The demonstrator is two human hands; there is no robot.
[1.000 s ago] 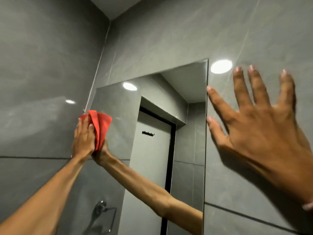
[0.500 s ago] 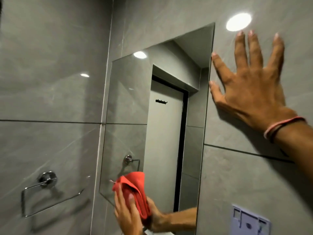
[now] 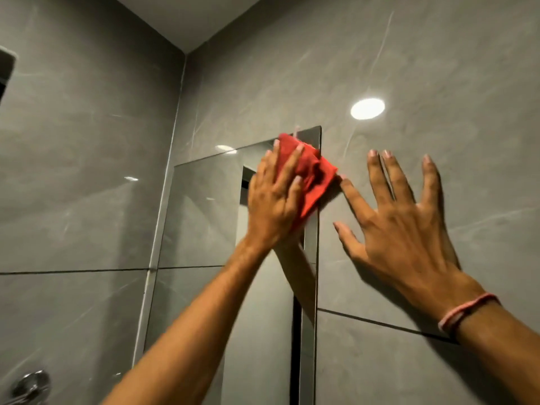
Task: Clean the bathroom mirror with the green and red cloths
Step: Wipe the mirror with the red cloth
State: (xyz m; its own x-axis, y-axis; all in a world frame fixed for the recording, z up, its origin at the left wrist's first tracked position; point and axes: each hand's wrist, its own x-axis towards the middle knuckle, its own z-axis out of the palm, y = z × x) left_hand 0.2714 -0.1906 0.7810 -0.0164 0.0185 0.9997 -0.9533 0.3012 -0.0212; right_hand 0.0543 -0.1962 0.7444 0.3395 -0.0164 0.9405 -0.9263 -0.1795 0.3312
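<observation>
The frameless mirror [image 3: 201,217] hangs on the grey tiled wall, and its top right corner is in the middle of the view. My left hand [image 3: 273,200] presses the red cloth [image 3: 314,178] flat against that top right corner; the cloth laps slightly over the mirror's right edge onto the tile. My right hand [image 3: 400,229] lies flat on the wall just right of the mirror, fingers spread, holding nothing. Its forefinger tip almost touches the cloth. A pink band circles the right wrist. No green cloth is in view.
A chrome wall fitting [image 3: 30,385] shows at the bottom left on the side wall. A dark object [image 3: 5,68] juts in at the upper left edge. A ceiling light's reflection [image 3: 367,108] glares on the tile above my right hand.
My left hand has swept the red cloth from the mirror's lower left up to its top right corner. The camera has tilted upward. My right hand has stayed flat on the wall.
</observation>
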